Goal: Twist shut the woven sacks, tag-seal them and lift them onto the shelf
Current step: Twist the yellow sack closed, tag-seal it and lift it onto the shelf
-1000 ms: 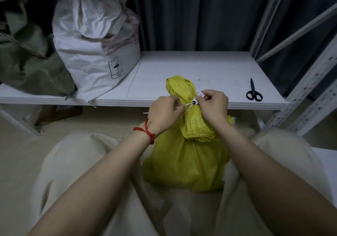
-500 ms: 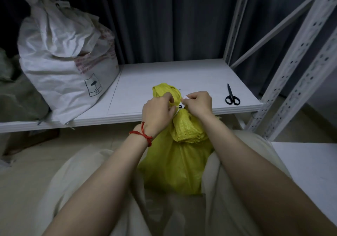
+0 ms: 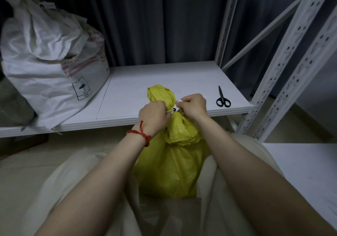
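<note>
A yellow woven sack (image 3: 171, 164) stands on the floor between my knees, its neck twisted and folded over at the top. A white tag seal (image 3: 175, 108) with a dark hole lies against the twisted neck. My left hand (image 3: 154, 118), with a red string at the wrist, pinches the thin white strap of the seal. My right hand (image 3: 194, 106) pinches the tag end from the other side. Both hands press against the sack's neck, just in front of the white shelf (image 3: 164, 82).
A tied white woven sack (image 3: 52, 66) with an umbrella mark sits on the shelf's left part, a green sack (image 3: 11, 106) beside it. Black scissors (image 3: 222, 98) lie on the shelf at right. Perforated white uprights (image 3: 284, 71) rise at right, and another white board (image 3: 306, 170) lies lower right.
The view has shifted right and tilted up. My hands stay on the tag seal at the sack's neck; the loose strap seen sticking out left a second ago is now shorter.
</note>
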